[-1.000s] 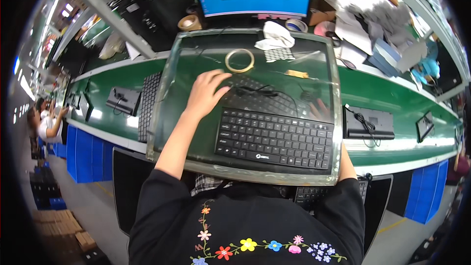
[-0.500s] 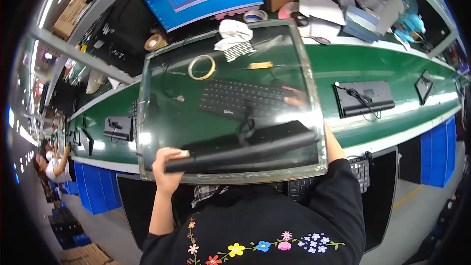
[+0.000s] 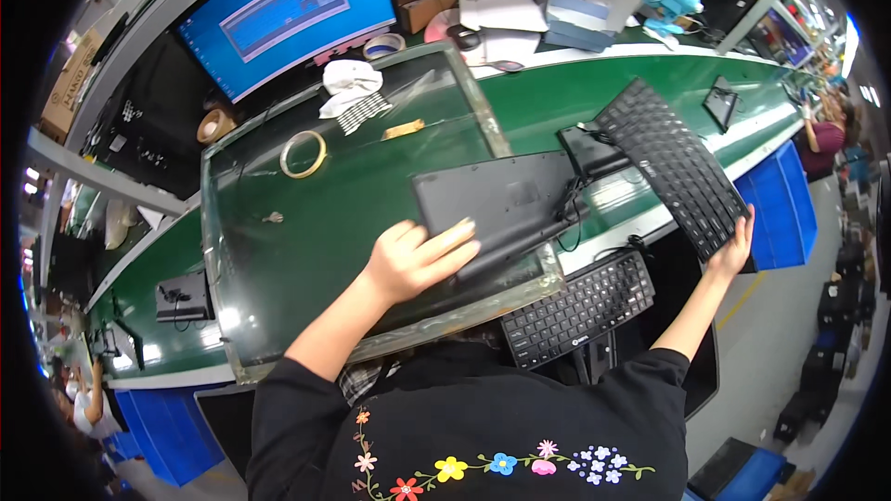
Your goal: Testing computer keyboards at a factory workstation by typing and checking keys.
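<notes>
My right hand grips the near end of a black keyboard, held tilted with its keys up beyond the right side of the glass panel. A second keyboard, underside up with its cable bundled at the right, lies across the right part of the framed glass panel. Over this one's left near corner, my left hand rests with fingers stretched out, not wrapped around it. Another keyboard, keys up, sits below the panel's near right corner.
A face-down keyboard lies on the green bench, partly hidden. On the glass are a tape ring and a white cloth. The monitor stands behind. A blue bin is at the right.
The view has swung right. My right hand has carried a keyboard off the glass to the right. The tilted keyboard in my left hand now lies underside up, and that hand's grip has loosened.
</notes>
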Demonstrator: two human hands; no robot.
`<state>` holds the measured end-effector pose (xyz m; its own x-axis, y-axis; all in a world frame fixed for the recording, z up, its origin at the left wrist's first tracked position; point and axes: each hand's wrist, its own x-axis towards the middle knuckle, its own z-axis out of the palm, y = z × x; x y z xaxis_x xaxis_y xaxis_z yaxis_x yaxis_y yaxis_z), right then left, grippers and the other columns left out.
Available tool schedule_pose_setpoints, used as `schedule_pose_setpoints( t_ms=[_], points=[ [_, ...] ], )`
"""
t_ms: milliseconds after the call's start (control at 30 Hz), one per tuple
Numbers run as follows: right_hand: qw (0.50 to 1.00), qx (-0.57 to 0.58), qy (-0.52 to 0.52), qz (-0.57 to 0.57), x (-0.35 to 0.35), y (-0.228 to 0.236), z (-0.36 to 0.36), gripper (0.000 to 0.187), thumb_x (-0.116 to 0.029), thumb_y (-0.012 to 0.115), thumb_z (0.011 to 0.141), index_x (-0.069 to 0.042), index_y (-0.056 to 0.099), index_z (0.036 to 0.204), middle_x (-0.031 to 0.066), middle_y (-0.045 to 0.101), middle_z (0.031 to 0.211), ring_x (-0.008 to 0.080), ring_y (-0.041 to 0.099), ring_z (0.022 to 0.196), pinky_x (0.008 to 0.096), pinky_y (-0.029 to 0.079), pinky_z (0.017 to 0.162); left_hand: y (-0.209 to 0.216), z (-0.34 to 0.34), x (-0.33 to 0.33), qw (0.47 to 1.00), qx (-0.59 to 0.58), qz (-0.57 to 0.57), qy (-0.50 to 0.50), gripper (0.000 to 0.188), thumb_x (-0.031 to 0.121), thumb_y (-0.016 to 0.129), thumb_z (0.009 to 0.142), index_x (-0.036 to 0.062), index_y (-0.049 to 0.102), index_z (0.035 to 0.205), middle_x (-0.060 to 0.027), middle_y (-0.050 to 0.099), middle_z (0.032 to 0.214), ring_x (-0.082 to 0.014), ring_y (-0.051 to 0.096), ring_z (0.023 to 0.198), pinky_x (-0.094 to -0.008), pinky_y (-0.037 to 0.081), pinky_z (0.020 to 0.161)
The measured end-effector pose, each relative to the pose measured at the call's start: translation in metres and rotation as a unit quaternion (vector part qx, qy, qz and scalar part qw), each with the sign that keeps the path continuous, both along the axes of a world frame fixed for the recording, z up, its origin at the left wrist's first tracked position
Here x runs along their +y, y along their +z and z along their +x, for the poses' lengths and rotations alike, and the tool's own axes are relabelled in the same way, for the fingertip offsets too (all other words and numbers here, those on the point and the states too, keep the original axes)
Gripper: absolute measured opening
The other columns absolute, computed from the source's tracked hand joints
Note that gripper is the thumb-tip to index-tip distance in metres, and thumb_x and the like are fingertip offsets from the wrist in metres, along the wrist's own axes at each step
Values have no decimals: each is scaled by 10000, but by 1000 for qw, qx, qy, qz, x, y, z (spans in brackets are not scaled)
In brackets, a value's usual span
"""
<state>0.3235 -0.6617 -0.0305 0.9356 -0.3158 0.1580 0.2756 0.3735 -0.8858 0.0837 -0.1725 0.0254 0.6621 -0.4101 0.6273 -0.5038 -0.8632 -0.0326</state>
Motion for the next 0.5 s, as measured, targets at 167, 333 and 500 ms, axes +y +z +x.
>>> schedule_pose_setpoints(
  t_ms=[167,333,500],
  points=[
    [992,-15,-3,123,-44,58,-54,406,-224,469,958,-62,467,1330,180,487,1335,328,500,1197,479,408,1006,-26,76,-40,999,36,22,-22,348,126,580,703,163,648,1043,1,664,1074,-119,558,546,-254,429,529],
    [915,-59,344,202,-5,79,-76,563,-379,480,938,3,415,1347,181,426,1389,365,453,1238,546,365,1028,-28,113,-83,992,121,-32,1,444,48,568,734,167,592,1162,-68,539,1262,-207,610,688,-319,516,639],
    [939,-56,292,173,107,68,-105,674,-337,521,924,-138,188,1475,138,498,1319,294,527,1158,459,430,986,-3,7,-23,825,320,-466,-19,479,-79,596,748,44,538,1207,-178,605,1161,-310,591,1060,-342,465,892]
  ],
)
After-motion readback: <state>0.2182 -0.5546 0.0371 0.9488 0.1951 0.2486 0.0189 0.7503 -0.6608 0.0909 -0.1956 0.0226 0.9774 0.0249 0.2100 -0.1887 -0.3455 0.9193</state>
